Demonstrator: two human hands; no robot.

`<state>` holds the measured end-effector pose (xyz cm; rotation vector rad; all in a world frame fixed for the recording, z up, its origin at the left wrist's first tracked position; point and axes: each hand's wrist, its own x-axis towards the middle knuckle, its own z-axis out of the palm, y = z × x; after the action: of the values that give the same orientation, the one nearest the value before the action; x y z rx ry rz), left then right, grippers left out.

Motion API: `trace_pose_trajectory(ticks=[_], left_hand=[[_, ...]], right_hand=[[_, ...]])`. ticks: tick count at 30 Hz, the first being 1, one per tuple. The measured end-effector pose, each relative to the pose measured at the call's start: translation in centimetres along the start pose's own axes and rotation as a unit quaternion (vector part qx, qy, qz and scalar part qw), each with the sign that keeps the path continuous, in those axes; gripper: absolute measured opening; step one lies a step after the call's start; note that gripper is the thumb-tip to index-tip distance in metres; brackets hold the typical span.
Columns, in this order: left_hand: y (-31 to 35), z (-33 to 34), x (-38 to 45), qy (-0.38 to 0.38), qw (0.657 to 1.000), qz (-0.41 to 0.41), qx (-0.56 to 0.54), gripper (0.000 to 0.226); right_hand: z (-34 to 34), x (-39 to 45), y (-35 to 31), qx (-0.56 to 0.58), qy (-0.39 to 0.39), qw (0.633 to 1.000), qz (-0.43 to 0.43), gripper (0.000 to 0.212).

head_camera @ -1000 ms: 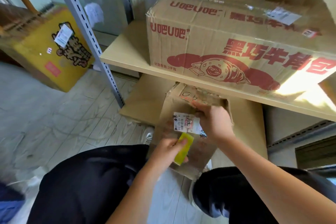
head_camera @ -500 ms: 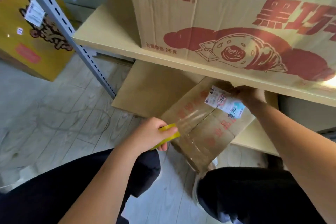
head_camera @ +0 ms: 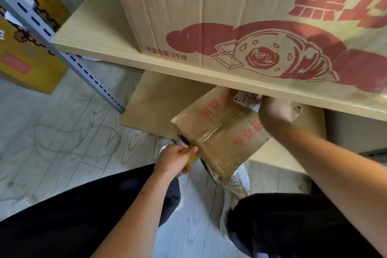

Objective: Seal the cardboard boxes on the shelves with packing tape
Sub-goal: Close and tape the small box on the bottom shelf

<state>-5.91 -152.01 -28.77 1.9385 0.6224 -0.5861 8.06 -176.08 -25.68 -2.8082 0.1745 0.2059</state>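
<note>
Taping step judged in progress on the small cardboard box (head_camera: 222, 132), seen centre frame, tilted, resting on the lower shelf board (head_camera: 159, 102) and half tucked under the upper shelf (head_camera: 100, 33). A shiny clear tape strip (head_camera: 211, 134) is seen along the flap seam, running to the near-left edge. A yellow tape tool (head_camera: 189, 156) is gripped in the left hand (head_camera: 174, 160), fingers curled round it, held right at that edge of the box. The right hand (head_camera: 276, 111) is laid on the far end of the box beside the white shipping label (head_camera: 248, 98); the fingers are hidden by the hand and shelf edge, so the grip cannot be told. The large printed box (head_camera: 240, 27) fills the upper frame on the upper shelf. Next move likely: tape carried over the edge and down the side, cut, then pressed flat, with the box kept braced.
</note>
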Motion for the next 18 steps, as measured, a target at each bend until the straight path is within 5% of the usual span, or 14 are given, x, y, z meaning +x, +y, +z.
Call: trace_pose_trajectory(ticks=[3,5,14,18], left_hand=[[0.4,0.8,0.3,0.031,0.999,0.002,-0.037,0.051],[-0.1,1.1,0.4,0.051,0.998,0.026,-0.037,0.059],[3.3,-1.7,-8.3,-0.034,0.996,0.066,-0.053,0.022],[7.6,-4.9,-12.1,0.001,0.973,0.157,-0.169,0.024]], right_hand=[[2.5,-7.9,-3.1,-0.134,-0.085,0.977,-0.143,0.097],[4.9,-12.9,-3.5,-0.166,-0.123,0.963,-0.173,0.114],[-1.3,-14.1,-4.4,-0.126,-0.036,0.964,-0.233,0.044],[-8.3,-14.6,-6.3,0.055,0.009,0.987,-0.149,0.024]])
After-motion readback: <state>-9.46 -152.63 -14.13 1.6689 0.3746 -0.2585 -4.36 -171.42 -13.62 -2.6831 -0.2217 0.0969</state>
